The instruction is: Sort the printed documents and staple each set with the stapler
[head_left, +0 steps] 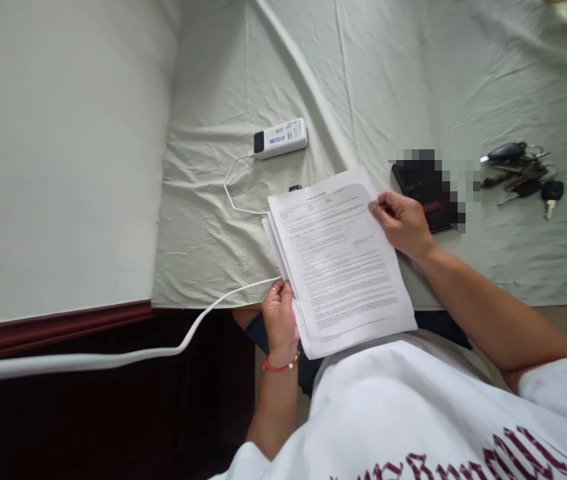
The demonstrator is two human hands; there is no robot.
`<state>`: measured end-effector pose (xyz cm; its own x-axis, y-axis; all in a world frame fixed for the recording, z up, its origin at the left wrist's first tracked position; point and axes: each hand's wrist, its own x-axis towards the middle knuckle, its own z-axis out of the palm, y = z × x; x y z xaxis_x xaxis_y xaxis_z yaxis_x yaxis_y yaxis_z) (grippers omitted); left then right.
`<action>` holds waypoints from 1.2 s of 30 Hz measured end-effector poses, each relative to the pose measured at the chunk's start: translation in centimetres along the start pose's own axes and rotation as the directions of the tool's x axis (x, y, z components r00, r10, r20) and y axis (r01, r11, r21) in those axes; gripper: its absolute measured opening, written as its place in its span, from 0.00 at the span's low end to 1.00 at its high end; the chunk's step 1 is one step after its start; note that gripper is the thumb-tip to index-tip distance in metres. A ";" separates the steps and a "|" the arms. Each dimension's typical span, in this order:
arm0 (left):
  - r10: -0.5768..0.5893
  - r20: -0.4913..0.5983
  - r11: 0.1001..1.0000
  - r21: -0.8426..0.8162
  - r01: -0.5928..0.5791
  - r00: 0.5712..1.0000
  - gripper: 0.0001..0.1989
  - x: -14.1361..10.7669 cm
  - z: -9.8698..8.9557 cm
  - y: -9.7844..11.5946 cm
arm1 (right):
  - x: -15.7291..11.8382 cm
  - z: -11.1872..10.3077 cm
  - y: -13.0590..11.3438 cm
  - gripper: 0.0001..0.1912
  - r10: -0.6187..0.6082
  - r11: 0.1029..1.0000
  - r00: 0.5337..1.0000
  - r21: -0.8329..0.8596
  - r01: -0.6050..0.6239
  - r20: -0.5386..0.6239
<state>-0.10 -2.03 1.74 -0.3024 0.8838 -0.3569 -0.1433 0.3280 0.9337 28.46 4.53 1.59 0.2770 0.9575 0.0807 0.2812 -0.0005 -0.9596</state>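
Observation:
A stack of printed papers (343,260) is held tilted over the front edge of the cloth-covered table, its text side up. My left hand (280,313), with a ring and a red bracelet, grips the stack's lower left side; part of its fingers is hidden behind the sheets. At the upper right edge my right hand (403,220) pinches the papers between thumb and fingers. Several sheets fan out slightly along the left side. Just beyond my right hand lies a dark flat item (420,190), partly blurred by pixelation.
A white power bank (281,139) lies on the light green tablecloth (203,253), a white cable running from it under the papers. Another white cable (203,320) crosses the left front. Several keys (523,173) lie at the right. A small black object (295,189) peeks out behind the papers.

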 end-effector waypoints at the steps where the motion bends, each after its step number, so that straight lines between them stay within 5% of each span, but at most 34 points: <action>1: 0.009 -0.012 1.000 -0.008 -0.009 1.000 0.22 0.1 -0.1 0.0 | -0.1 0.0 -0.1 0.13 -0.014 1.000 1.000 -0.004 0.014 0.018; 6: 0.073 -0.094 0.996 -0.045 -0.078 0.993 0.21 0.8 -0.3 0.1 | -0.4 0.2 -0.4 0.14 -0.073 0.997 0.991 0.010 0.073 0.113; 16: 0.248 -0.050 0.960 0.148 -0.238 0.968 0.24 -0.3 -0.2 -1.2 | -0.4 0.6 0.2 0.15 -0.051 0.998 0.993 -0.041 0.056 0.108; 23: 0.355 -0.022 0.868 0.379 -0.320 0.935 0.22 0.2 -1.7 -2.3 | -0.7 0.5 0.1 0.16 -0.039 0.998 0.998 -0.042 0.037 -0.046; 30: 0.326 -0.040 0.898 0.327 -0.295 0.945 0.22 0.4 -1.5 -2.2 | -0.5 -0.4 -1.3 0.18 0.028 0.976 0.993 0.216 -0.004 -0.110; 36: 0.357 -0.046 0.885 0.337 -0.321 0.933 0.22 0.4 -1.3 -2.0 | -0.1 -1.2 -2.0 0.18 0.189 0.858 0.981 0.479 -0.188 0.047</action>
<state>-1.18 -2.77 -0.34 -0.3769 0.9262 -0.0014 0.2879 0.1186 0.9503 28.92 4.10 3.85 0.2817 0.9526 -0.1146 -0.2507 -0.0422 -0.9672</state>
